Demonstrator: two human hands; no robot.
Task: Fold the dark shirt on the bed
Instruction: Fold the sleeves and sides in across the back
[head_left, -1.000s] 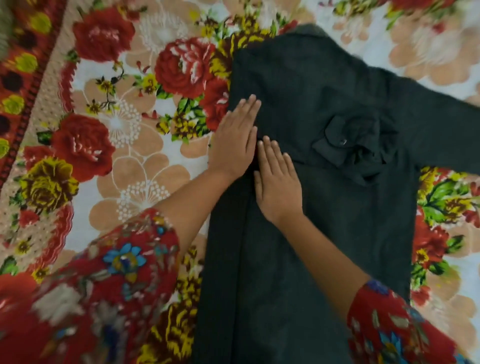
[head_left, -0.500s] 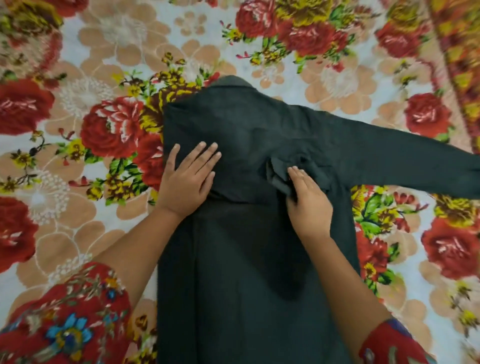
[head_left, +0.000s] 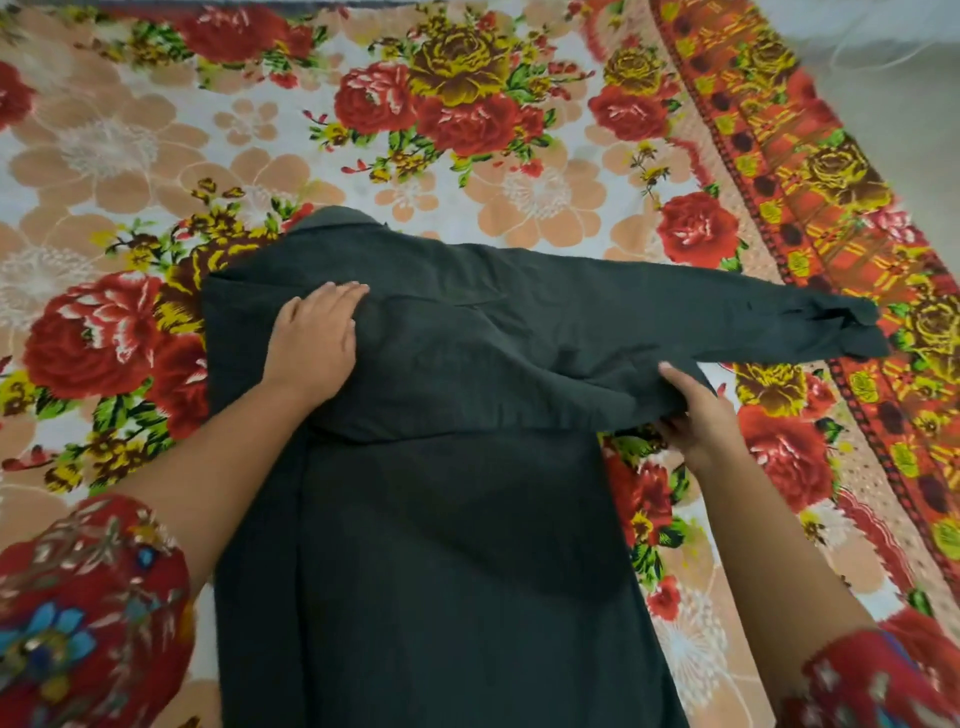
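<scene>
A floral bedsheet (head_left: 467, 171) covers the bed, printed with big red roses, yellow roses, green leaves and pale peach blossoms on a white ground. Along its right side runs an orange-red patterned border (head_left: 810, 171). Beyond that border, at the top right, a pale grey floor (head_left: 898, 78) shows.

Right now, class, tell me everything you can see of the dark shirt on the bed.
The dark shirt is charcoal, a soft woven-looking cloth, lying flat, collar away from the person, hem out of view. Its left side is already folded in to a straight edge. One long sleeve stretches out to the right, its cuff crumpled on the bedsheet's orange border. The left hand presses flat near the shoulder; the right hand grips the cloth under the sleeve, lifting a ridge of folds.
</scene>
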